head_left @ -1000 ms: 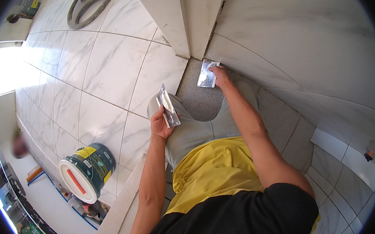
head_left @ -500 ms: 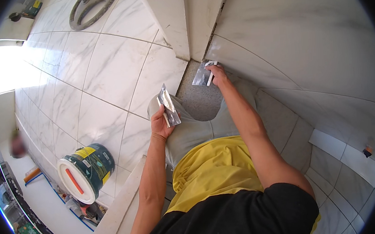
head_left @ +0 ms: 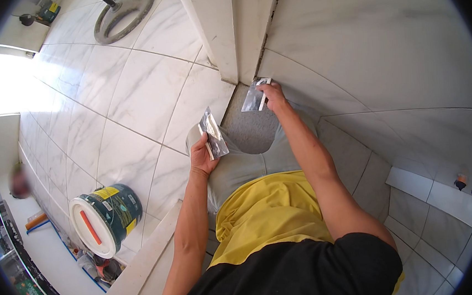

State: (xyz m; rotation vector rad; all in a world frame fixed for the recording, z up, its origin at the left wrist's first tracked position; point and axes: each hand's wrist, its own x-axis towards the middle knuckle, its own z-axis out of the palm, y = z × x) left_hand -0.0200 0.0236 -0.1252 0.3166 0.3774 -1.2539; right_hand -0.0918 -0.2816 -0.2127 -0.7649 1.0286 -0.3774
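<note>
Left hand first: fingers curled closed around a flat metal putty knife, thumb on top, with a streak of pale paste on the blade. It's held over the left thigh, blade tip pointing away from the body. Right hand is pinching the white spine of a second, wider-looking metal spreader — thumb on the near face, the other fingers mostly tucked out of sight. That one's over the bare grey floor strip, near the foot of the white door frame; can't tell whether its edge touches anything.

Containers: dark green bucket on the marble-look tiles, yellow label patches on its side, white lid on with an orange-red bar across it. Contents hidden.

Hard-to-see stuff: shelf clutter far left is dark and warped by the lens, the grey ring-shaped base has its black pole cut off up top — and the small orange-and-black item over on the right is too tiny to identify.
</note>
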